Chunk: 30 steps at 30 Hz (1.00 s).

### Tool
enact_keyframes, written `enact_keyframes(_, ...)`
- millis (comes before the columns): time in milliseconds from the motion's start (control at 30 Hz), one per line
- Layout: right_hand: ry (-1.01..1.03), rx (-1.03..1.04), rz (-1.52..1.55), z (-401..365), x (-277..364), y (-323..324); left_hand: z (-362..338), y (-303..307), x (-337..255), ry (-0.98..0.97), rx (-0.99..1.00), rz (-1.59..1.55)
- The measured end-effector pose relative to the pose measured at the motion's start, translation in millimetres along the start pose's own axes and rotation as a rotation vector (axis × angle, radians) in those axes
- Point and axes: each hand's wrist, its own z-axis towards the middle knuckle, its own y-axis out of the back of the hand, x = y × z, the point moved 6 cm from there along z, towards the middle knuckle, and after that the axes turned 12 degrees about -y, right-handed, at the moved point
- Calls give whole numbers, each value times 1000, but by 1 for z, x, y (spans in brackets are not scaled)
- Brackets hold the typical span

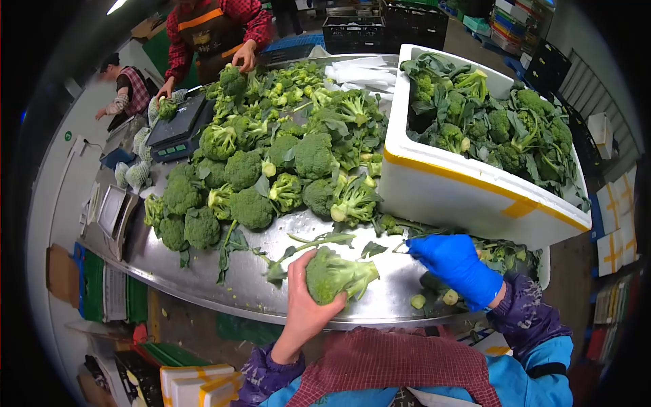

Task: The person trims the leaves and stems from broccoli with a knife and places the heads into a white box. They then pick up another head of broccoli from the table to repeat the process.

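My bare left hand [306,298] is closed around a head of broccoli [332,275], its pale cut stem pointing right. My right hand [458,268], in a blue glove, is closed just right of that stem, apart from it. A thin tool, which looks like a knife, shows only slightly at the glove's left side; most of it is hidden. Under and beside the glove lie cut stem pieces [418,301] and leaves. A loose leafy stalk [319,239] rests on the metal table [271,298] behind the held broccoli.
Beyond my hands a large pile of broccoli [251,207] covers the table. At the right stands a white foam box [475,186] with leafy broccoli. A scale [180,129] sits at the back left, where another person [210,41] handles broccoli. Black crates [354,34] stand behind.
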Motion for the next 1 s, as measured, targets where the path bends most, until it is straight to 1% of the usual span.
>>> enact_keyframes(67, 21, -52, 57, 0, 26, 5, 6, -3, -3, -44, -19, 8)
enact_keyframes(100, -15, -76, 456, 2, 34, 8, 4, -5, 2, 2, -10, -61)
enact_keyframes(133, -51, -97, 853, 4, 36, 10, 4, -6, 2, 2, -9, -61)
enact_keyframes(167, -52, -98, 852, 5, 40, 13, 4, -10, 4, 85, -14, -341)
enact_keyframes(200, -191, 157, 1038, 6, 43, 3, 4, -14, 5, 169, -19, -621)
enact_keyframes(233, -332, 420, 1212, 3, 46, -10, 5, -11, -1, 169, -17, -622)
enact_keyframes(267, -334, 419, 1211, 4, 39, -19, 6, -9, -5, 245, -37, -760)
enact_keyframes(300, -382, 549, 1436, 5, 29, -41, 5, -9, -6, 321, -59, -900)
enact_keyframes(333, -429, 680, 1657, 5, 26, -54, 5, -6, -4, 319, -60, -904)
enact_keyframes(367, -455, 628, 1922, 3, 32, -56, 5, -5, 0, 321, -81, -996)
enact_keyframes(400, -542, 672, 2028, 1, 33, -71, 6, -5, 2, 320, -103, -1089)
enact_keyframes(433, -579, 678, 2072, -1, 31, -86, 9, -7, 0, 255, -93, -1028)
enact_keyframes(467, -617, 683, 2115, -2, 32, -94, 9, -10, 1, 249, -93, -1035)
enact_keyframes(533, -611, 649, 2085, -4, 33, -91, 10, -10, 4, 212, -116, -907)
enact_keyframes(600, -599, 620, 2057, -3, 31, -88, 11, -12, 1, 217, -124, -911)
enact_keyframes(667, -471, 659, 2008, -2, 31, -88, 9, -15, 0, 216, -91, -921)
enact_keyframes(700, -453, 684, 2015, 0, 30, -91, 9, -15, -2, 209, -82, -917)
enact_keyframes(733, -448, 685, 2011, 0, 31, -90, 8, -15, -3, 204, -85, -917)
enact_keyframes(800, -567, 602, 1969, -1, 29, -84, 7, -18, -3, 221, -73, -963)
enact_keyframes(833, -508, 607, 1990, 0, 31, -76, 8, -17, -2, 200, -79, -936)
enact_keyframes(867, -484, 617, 1983, 2, 30, -71, 8, -17, 2, 190, -38, -893)
enact_keyframes(933, -368, 599, 1780, 5, 30, -58, 12, -18, -3, 143, -49, -839)
enact_keyframes(967, -379, 501, 1670, 7, 31, -52, 12, -22, 1, 112, -13, -829)
enact_keyframes(1000, -362, 506, 1666, 7, 36, -44, 11, -25, 6, 101, -24, -822)
